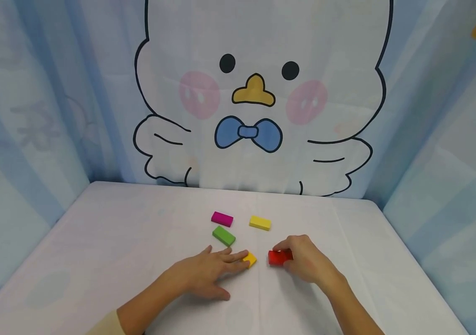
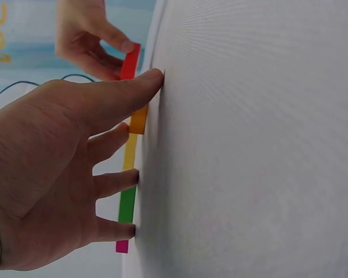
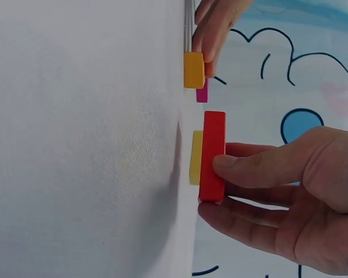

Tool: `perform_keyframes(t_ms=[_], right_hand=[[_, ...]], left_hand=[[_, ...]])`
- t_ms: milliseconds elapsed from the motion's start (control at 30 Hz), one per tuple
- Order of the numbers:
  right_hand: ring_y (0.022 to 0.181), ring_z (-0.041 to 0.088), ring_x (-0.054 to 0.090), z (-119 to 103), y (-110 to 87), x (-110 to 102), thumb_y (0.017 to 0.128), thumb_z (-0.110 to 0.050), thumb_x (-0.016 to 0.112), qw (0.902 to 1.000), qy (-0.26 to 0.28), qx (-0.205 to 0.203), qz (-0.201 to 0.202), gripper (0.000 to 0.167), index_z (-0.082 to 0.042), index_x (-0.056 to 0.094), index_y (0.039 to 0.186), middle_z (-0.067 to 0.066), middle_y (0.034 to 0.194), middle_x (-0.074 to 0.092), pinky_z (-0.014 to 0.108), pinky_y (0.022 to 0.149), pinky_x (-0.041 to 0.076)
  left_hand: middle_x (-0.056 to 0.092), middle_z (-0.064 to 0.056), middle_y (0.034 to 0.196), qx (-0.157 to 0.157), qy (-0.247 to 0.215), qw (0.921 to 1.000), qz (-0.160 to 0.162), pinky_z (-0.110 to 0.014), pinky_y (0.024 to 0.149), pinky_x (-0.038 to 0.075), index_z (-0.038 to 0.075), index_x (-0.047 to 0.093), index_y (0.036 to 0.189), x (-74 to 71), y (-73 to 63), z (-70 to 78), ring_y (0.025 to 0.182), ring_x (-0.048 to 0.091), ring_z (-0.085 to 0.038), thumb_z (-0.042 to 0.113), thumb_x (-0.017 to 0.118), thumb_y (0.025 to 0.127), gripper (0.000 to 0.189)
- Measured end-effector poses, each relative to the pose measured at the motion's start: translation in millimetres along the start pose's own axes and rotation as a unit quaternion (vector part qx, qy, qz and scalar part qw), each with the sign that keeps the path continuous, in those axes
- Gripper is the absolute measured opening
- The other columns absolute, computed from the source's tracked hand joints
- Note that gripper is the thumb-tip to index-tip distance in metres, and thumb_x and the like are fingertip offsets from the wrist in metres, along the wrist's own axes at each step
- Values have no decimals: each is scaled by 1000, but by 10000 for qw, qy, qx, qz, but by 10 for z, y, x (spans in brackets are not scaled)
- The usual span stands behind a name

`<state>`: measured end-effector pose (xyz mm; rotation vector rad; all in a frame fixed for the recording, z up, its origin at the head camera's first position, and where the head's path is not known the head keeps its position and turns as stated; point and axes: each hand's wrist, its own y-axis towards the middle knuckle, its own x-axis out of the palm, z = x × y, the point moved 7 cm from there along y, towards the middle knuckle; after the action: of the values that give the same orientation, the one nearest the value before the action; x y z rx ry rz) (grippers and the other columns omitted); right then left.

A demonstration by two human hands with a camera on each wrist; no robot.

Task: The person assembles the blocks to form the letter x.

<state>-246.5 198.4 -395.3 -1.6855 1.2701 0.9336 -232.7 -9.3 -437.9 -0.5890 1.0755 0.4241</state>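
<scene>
My right hand pinches a red block between thumb and fingers. In the right wrist view the red block is held close over the tabletop, with a shadow beside it. To the left, my left hand lies low with its fingers spread and fairly straight. Its foremost fingers reach onto an orange-yellow block and partly cover it. A green block sits just beyond the left fingertips. Farther back lie a magenta block and a yellow block.
A white cloth covers the table. Behind it hangs a pale blue curtain printed with a large cartoon bird, and more curtain stands along both sides. The table's back edge lies beyond the blocks.
</scene>
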Motion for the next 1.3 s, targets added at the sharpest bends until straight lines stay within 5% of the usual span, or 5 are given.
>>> perform_keyframes(t_ms=[1300], right_hand=[[94, 18, 59, -174, -77, 140, 84, 1, 81, 9987, 238, -195, -409, 35, -11, 79, 116, 0, 101, 70, 41, 91, 59]], left_hand=[[22, 23, 171, -120, -184, 9998, -33, -74, 119, 26, 45, 38, 159, 4, -4, -7, 159, 29, -27, 44, 78, 92, 79]])
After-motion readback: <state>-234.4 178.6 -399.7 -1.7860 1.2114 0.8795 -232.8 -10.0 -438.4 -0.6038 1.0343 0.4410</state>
